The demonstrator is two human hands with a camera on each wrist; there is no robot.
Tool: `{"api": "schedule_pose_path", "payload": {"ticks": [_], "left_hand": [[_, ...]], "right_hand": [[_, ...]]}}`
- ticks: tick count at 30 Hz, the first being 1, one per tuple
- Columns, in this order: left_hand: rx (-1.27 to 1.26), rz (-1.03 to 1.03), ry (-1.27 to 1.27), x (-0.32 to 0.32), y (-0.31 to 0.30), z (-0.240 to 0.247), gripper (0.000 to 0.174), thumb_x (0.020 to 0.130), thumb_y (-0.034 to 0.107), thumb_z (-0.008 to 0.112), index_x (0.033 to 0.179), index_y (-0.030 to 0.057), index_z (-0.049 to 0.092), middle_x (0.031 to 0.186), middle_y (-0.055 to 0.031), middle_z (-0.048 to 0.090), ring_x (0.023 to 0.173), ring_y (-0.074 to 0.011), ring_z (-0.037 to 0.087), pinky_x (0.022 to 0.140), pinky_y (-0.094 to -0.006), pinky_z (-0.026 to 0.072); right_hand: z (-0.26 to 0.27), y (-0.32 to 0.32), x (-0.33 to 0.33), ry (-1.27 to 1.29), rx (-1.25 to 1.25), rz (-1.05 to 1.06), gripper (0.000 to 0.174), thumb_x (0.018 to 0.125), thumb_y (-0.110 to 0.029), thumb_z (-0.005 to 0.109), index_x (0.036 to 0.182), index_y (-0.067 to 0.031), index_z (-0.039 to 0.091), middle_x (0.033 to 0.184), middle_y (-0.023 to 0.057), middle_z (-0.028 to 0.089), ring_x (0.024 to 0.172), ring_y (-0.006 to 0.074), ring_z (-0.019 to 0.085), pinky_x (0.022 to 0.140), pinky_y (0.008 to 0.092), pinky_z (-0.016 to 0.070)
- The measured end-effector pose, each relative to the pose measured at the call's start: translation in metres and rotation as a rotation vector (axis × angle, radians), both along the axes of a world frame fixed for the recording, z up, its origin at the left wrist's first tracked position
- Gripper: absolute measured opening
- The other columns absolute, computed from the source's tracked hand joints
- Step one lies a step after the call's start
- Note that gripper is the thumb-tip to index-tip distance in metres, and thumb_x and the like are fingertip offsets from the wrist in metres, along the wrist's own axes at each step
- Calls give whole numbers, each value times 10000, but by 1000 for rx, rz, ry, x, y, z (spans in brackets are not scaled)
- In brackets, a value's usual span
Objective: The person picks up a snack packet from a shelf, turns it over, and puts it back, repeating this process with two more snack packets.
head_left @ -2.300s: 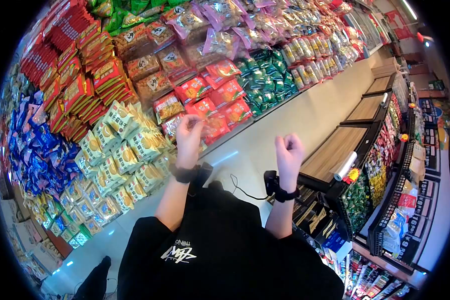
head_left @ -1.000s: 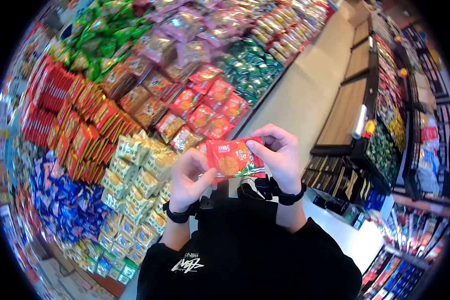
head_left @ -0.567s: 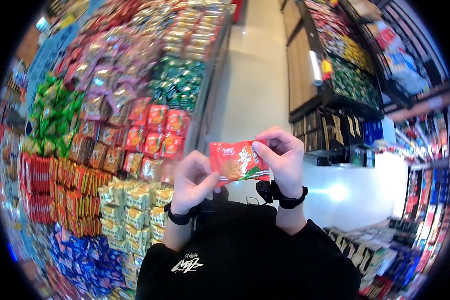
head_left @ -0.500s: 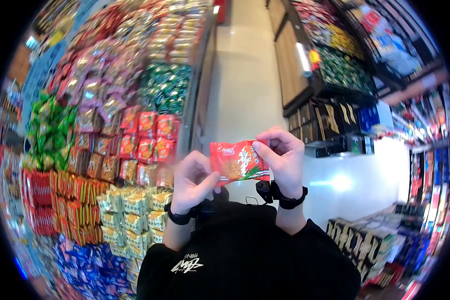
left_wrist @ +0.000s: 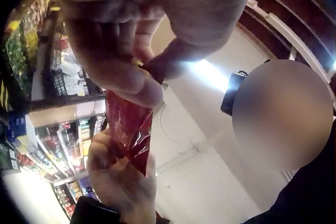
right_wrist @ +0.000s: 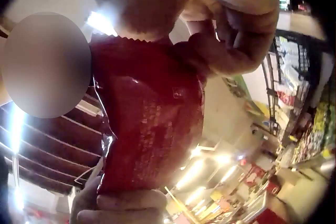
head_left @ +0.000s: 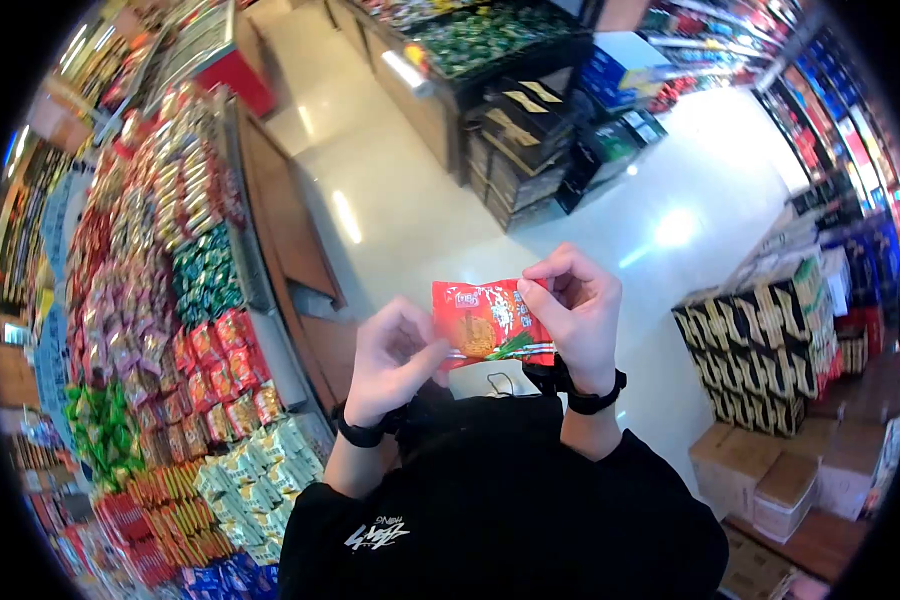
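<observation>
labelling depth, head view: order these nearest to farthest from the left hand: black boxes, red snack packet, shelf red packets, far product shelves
1. red snack packet, pinched by the left hand
2. shelf red packets, on the left
3. black boxes, across the aisle
4. far product shelves, upper right

Sloping shelves of colourful snack packets point(head_left: 160, 300) line the left; a glossy pale floor point(head_left: 410, 210) separates them from stacked printed cardboard cartons point(head_left: 770, 330).

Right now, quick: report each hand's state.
Left hand: closed, pinching the left edge of the red snack packet.
Right hand: closed, pinching the packet's right edge.
</observation>
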State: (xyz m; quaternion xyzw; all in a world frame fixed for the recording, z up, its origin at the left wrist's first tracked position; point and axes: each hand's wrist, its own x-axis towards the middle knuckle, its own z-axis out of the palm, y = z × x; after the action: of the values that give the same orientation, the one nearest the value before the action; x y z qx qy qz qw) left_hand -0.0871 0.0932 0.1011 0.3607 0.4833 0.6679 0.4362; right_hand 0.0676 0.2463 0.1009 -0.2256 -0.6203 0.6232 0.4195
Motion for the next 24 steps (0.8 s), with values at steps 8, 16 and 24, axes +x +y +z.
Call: {"api": "schedule_pose_path", "payload": {"ticks": [8, 16, 24], "left_hand": [[-60, -303, 49, 103, 72, -9, 165, 848, -45, 608, 869, 47, 472, 777, -46, 627, 580, -98, 617, 513, -205, 478], [-49, -757, 54, 209, 163, -14, 168, 851, -50, 602, 865, 39, 461, 766, -60, 619, 568, -109, 611, 500, -211, 476], [-46, -1139, 61, 323, 243, -30, 174, 838, -67, 601, 853, 43, 467, 728, -52, 623, 544, -104, 617, 482, -194, 445]], "right_hand": [[-3, 20, 148, -53, 20, -301, 70, 794, 35, 679, 814, -14, 632, 801, -5, 565, 695, 46, 549, 615, 192, 435], [-17, 10, 275, 1, 0, -750, 76, 791, 45, 674, 810, -11, 627, 797, 8, 549, 688, 57, 552, 605, 187, 444], [-35, 9, 370, 41, -5, -1146, 98, 790, 89, 648, 804, -5, 623, 790, 7, 544, 684, 47, 548, 580, 189, 429]]}}
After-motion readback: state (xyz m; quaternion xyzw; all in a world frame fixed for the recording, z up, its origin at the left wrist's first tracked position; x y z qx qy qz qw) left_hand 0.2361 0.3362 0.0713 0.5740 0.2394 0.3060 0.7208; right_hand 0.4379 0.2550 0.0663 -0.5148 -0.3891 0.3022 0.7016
